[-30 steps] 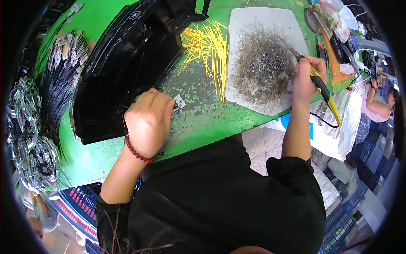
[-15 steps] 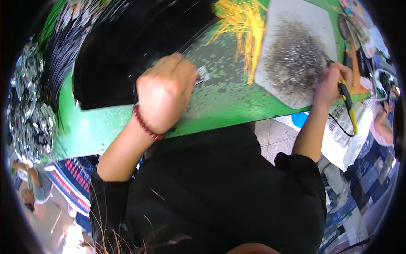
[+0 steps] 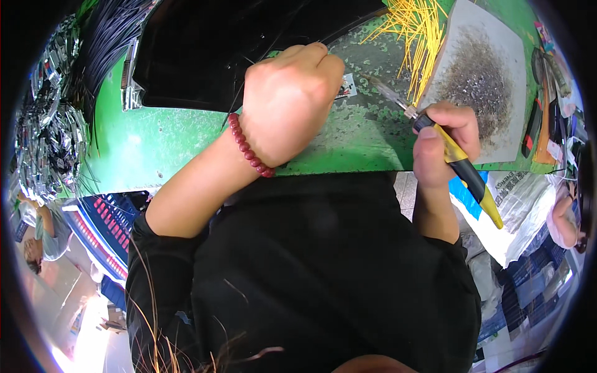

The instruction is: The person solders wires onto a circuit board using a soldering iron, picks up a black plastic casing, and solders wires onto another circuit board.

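The soldering iron (image 3: 460, 165) swung tip-first left of the mat (image 3: 476, 22); right fingers (image 3: 463, 118) gripped its probably light, safer handle (image 3: 477, 191); left fingers (image 3: 333, 68) curled, hold unclear.

Here's the green counter (image 3: 165, 146) running right across the scene, paint worn to grey patches towards its far middle! Pale floor (image 3: 405, 189) tiles show past its near edge. Blue crates (image 3: 115, 211) over on the left, bright glare (image 3: 90, 332) blazing white nearer in, and more blue crating (image 3: 544, 273) on the right!
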The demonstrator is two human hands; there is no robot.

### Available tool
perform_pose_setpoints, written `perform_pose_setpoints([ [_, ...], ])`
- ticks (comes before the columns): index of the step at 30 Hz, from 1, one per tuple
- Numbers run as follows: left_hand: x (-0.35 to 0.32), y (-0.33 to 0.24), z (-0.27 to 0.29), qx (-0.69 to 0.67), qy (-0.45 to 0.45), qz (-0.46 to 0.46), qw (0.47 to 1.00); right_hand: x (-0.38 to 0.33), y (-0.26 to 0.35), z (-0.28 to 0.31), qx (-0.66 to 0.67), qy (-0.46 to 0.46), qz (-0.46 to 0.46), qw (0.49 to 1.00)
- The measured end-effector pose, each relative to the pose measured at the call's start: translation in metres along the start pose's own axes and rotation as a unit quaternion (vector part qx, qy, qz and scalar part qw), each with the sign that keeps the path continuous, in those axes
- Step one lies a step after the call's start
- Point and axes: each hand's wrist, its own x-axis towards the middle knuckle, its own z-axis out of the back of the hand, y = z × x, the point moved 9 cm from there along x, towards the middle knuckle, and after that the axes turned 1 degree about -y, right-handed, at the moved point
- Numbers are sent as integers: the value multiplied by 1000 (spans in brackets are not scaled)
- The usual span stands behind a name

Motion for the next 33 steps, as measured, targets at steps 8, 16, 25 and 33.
perform_pose_setpoints([
  [8, 0, 1, 0, -7, 11, 3, 1000, -1, -7, -8, -10, 33, -33, 999],
  [16, 1, 1, 0, 3, 13, 9, 1000, -1, -8, -11, -51, 54, -45, 996],
  [25, 3, 0, -1, 14, 32, 10, 999, -2, -8, -10, -15, 30, -27, 999],
  [33, 4, -3, -1, 36, 48, 14, 998, -1, -7, -8, -18, 31, -37, 999],
])
